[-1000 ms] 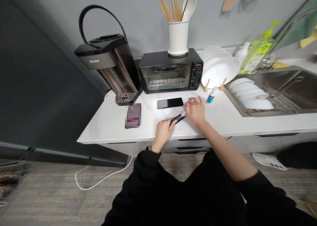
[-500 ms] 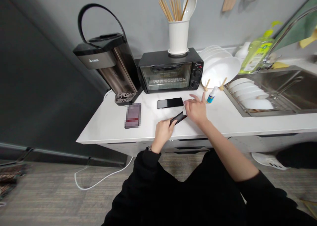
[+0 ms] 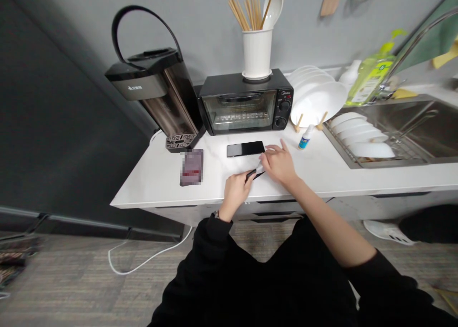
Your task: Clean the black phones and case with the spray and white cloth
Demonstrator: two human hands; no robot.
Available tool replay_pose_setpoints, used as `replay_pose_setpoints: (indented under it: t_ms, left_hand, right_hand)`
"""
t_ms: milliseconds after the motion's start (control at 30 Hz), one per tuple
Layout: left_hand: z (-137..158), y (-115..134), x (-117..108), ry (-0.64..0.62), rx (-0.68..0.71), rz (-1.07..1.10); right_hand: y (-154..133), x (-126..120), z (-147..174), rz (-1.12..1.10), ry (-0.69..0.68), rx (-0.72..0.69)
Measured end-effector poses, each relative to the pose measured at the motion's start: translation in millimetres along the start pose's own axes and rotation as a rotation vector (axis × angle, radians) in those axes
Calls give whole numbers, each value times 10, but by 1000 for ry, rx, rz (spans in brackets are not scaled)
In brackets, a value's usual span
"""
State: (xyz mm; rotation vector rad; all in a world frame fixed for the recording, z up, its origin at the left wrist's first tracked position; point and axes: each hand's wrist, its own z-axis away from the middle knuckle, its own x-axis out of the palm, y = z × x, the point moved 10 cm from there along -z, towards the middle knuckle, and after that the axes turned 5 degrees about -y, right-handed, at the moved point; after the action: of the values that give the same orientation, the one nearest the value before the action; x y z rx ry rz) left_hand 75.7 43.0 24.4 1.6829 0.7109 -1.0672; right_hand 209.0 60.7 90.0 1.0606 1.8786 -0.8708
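Note:
My left hand (image 3: 236, 191) is closed on the near end of a slim black object (image 3: 251, 174), held just above the counter; its kind is unclear. Pressed to the object's other end is a small white wipe (image 3: 260, 166), pinched in my right hand (image 3: 279, 165), which partly hides both. A black phone (image 3: 245, 149) lies flat on the white counter just beyond the hands. To the right of my right hand stands a small bottle (image 3: 306, 137) with a blue label and white top.
A blurred purple-grey item (image 3: 192, 168) lies on the left, before a black drinks dispenser (image 3: 171, 93). Behind the phone sits a toaster oven (image 3: 246, 107) bearing a white utensil cup (image 3: 257, 52). Racked plates (image 3: 322, 102) and a sink (image 3: 425, 126) with stacked bowls (image 3: 370, 143) are on the right.
My right hand with the wipe has slid left and slightly down along the black object, closer to my left hand. The left hand has stayed in place.

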Motion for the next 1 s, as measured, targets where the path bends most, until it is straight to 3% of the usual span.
replay_pose_setpoints:
  t_ms: [100, 167, 333, 400, 467, 567, 633, 700, 800, 867, 933, 1000]
  left_hand:
    - [11, -60, 49, -38, -19, -34]
    - [20, -74, 70, -56, -10, -38]
    - [8, -7, -10, 7, 29, 50]
    - [-8, -13, -24, 17, 9, 67]
    - [-23, -42, 0, -3, -18, 43]
    - [-32, -97, 38, -34, -42, 2]
    - [-33, -110, 47, -47, -44, -5]
    - [-33, -91, 32, -45, -39, 0]
    - [-28, -34, -19, -16, -35, 19]
    - [-21, 3, -42, 1, -26, 34]
    - [-16, 23, -38, 1, -10, 33]
    - [-12, 11, -12, -16, -2, 12]
  right_hand:
    - [-576, 89, 133, -32, -40, -209]
    - [-631, 121, 160, -22, -59, -240]
    - [265, 38, -10, 38, -2, 76]
    - [344, 0, -26, 20, 43, 133]
    - [47, 25, -5, -25, 59, 53]
    - [-606, 134, 66, -64, 13, -181]
    - [-716, 177, 73, -45, -17, -261]
    - [-415, 171, 9, -6, -23, -207]
    - [374, 75, -79, 35, 10, 33]
    - [604, -1, -55, 23, 51, 112]
    - [418, -21, 10, -13, 74, 74]
    - [-35, 23, 83, -43, 60, -32]
